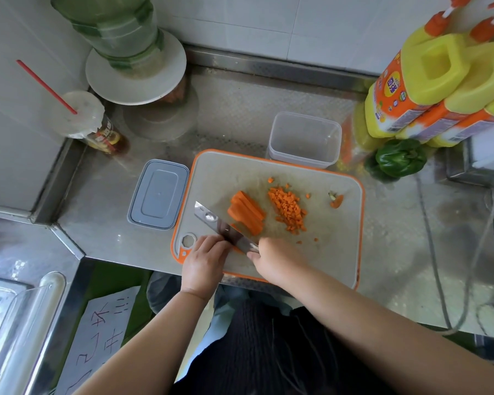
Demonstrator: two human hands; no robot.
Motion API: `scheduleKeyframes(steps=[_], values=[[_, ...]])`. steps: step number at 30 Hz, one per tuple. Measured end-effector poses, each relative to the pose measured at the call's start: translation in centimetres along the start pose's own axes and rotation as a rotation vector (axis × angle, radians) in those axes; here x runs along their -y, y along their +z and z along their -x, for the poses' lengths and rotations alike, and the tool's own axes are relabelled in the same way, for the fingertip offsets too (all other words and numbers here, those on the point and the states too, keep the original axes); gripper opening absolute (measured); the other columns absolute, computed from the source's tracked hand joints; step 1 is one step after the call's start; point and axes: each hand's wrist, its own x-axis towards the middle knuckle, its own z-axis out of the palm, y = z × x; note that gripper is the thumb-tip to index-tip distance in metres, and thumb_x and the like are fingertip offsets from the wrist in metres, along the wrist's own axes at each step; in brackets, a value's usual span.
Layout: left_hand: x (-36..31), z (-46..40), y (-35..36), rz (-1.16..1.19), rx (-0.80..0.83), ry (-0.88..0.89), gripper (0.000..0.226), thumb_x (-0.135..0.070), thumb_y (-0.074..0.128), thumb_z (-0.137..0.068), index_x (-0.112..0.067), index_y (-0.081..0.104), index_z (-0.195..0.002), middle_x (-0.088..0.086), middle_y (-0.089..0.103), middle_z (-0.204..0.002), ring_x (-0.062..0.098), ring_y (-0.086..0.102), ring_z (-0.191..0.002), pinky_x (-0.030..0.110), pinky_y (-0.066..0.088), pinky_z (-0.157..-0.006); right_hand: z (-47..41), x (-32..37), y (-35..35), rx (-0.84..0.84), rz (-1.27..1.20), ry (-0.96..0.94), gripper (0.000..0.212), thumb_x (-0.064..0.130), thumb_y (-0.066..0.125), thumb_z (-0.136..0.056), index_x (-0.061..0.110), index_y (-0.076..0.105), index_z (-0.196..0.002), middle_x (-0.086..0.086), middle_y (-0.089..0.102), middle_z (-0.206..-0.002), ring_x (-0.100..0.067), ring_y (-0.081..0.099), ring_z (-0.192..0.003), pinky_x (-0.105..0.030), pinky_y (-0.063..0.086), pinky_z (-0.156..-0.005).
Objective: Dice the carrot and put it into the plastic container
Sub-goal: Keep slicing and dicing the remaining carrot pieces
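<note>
At the near edge of the orange-rimmed cutting board [340, 252] both hands are at work. The left hand [204, 262] has its fingers curled down beside the knife [226, 228]; a sliver of orange shows just past them, so it appears to pin a carrot piece, though what sits under the fingers cannot be told for certain. The right hand [274, 258] is clenched round the knife handle, and the blade runs away from it toward the far left, across the near end of the carrot sticks [247, 213]. These sticks lie stacked just beyond both hands, touching or nearly touching the blade. In my judgement they are stiff, light and somewhat slick on their cut faces, liable to roll or slide apart under pressure; they are best held from above near the end away from the cut, fingertips tucked back. To the right of the sticks lies the heap of diced carrot [287, 209], small and loose, better scooped than pinched. The cut-off carrot top [337, 201] lies further right. Beyond the board's far edge stands the plastic container [304, 139], with nothing in it, well apart from both hands. Its lid [158, 193] rests on the steel counter [103, 195] left of the board.
</note>
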Motion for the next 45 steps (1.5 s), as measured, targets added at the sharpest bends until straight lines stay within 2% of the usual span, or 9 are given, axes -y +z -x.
scheduleKeyframes(steps=[8,13,21,26,32,36,39,45], values=[[0.2,0.2,-0.1,-0.006,0.032,-0.041,0.021,-0.021,0.053,-0.089,-0.011,0.071,-0.084,0.002,0.064,-0.09,0.021,0.056,-0.084,0.032,0.05,-0.063,-0.2,0.4,-0.1,0.008,0.025,-0.023,0.031,0.035,0.043,-0.1,0.007,0.056,-0.105,-0.007,0.055,-0.084,-0.026,0.055,-0.077,-0.031,0.041,-0.064],[0.2,0.2,-0.1,-0.001,0.027,-0.034,0.022,-0.022,0.053,-0.089,-0.01,0.071,-0.085,0.003,0.064,-0.091,0.022,0.056,-0.083,0.032,0.051,-0.061,-0.4,0.4,0.4,0.025,0.029,0.017,0.032,0.036,0.044,-0.1,0.008,0.058,-0.106,-0.01,0.064,-0.096,-0.03,0.062,-0.088,-0.034,0.048,-0.072],[0.3,0.4,0.1,-0.007,0.013,-0.035,0.021,-0.021,0.053,-0.089,-0.011,0.071,-0.084,0.001,0.065,-0.091,0.02,0.055,-0.083,0.03,0.048,-0.064,-1.0,1.1,1.3,-0.015,0.097,0.054,0.027,0.03,0.046,-0.099,0.009,0.06,-0.107,-0.01,0.066,-0.102,-0.031,0.064,-0.094,-0.033,0.047,-0.072],[0.5,0.5,0.1,0.005,0.02,-0.056,0.023,-0.022,0.052,-0.09,-0.011,0.071,-0.085,0.002,0.065,-0.094,0.02,0.056,-0.084,0.032,0.051,-0.066,-1.4,1.6,2.2,-0.035,0.082,0.082,0.025,0.026,0.048,-0.098,0.009,0.06,-0.113,-0.01,0.066,-0.106,-0.031,0.064,-0.098,-0.03,0.042,-0.067],[0.7,0.5,0.1,0.016,0.046,-0.039,0.022,-0.023,0.053,-0.09,-0.011,0.071,-0.087,0.002,0.064,-0.096,0.021,0.057,-0.085,0.032,0.053,-0.065,-1.3,1.3,2.4,-0.026,0.023,0.083,0.029,0.033,0.044,-0.1,0.01,0.059,-0.111,-0.01,0.066,-0.103,-0.031,0.064,-0.093,-0.031,0.044,-0.066],[0.7,0.5,-0.3,0.016,0.067,-0.053,0.021,-0.024,0.053,-0.089,-0.012,0.07,-0.092,0.001,0.061,-0.104,0.022,0.06,-0.087,0.032,0.051,-0.063,-1.2,1.0,1.9,-0.007,0.025,0.061,0.032,0.035,0.042,-0.101,0.009,0.057,-0.112,-0.01,0.065,-0.101,-0.03,0.063,-0.092,-0.03,0.041,-0.065],[1.0,0.3,-0.6,-0.04,0.058,-0.006,0.016,-0.018,0.057,-0.087,-0.012,0.07,-0.093,-0.001,0.059,-0.105,0.022,0.057,-0.087,0.033,0.051,-0.061,-1.2,0.9,1.7,0.005,0.026,0.056,0.035,0.037,0.043,-0.1,0.007,0.058,-0.11,-0.011,0.063,-0.093,-0.03,0.061,-0.085,-0.03,0.042,-0.064],[1.8,-0.1,-0.7,-0.073,0.09,0.059,0.024,-0.008,0.057,-0.076,-0.012,0.07,-0.096,0.002,0.064,-0.101,0.021,0.052,-0.09,0.035,0.054,-0.059,-1.4,0.6,1.6,0.025,-0.057,0.07,0.038,0.041,0.043,-0.099,0.008,0.058,-0.111,-0.009,0.061,-0.093,-0.029,0.061,-0.087,-0.031,0.047,-0.068]])
